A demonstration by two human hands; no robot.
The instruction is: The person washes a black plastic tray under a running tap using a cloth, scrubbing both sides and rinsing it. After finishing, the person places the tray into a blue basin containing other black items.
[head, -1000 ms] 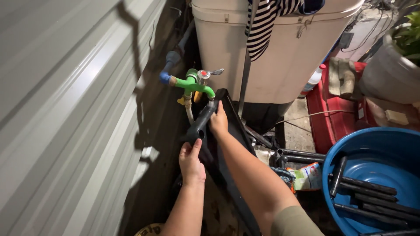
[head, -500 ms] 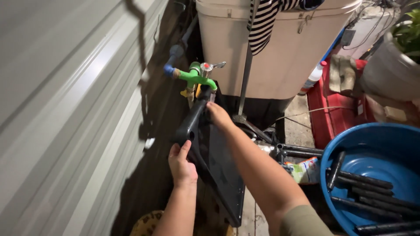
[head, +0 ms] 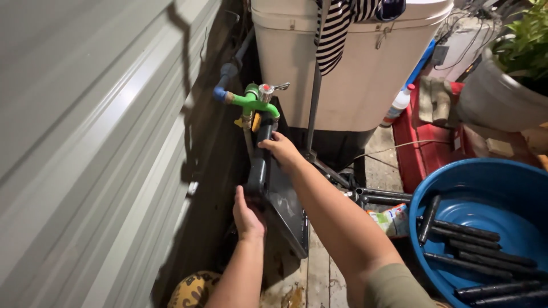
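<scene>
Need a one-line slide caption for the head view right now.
Both hands, left hand low and right hand high, hold a dark flat tray under a green tap beside a blue basin.

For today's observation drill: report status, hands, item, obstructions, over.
Left hand grips black tray low edge; right hand holds its top. Tray tilted under green tap. White tank close behind.

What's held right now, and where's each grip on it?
A dark flat tray, held under the green tap. Left hand grips its lower left edge; right hand grips the upper end near the spout.
</scene>
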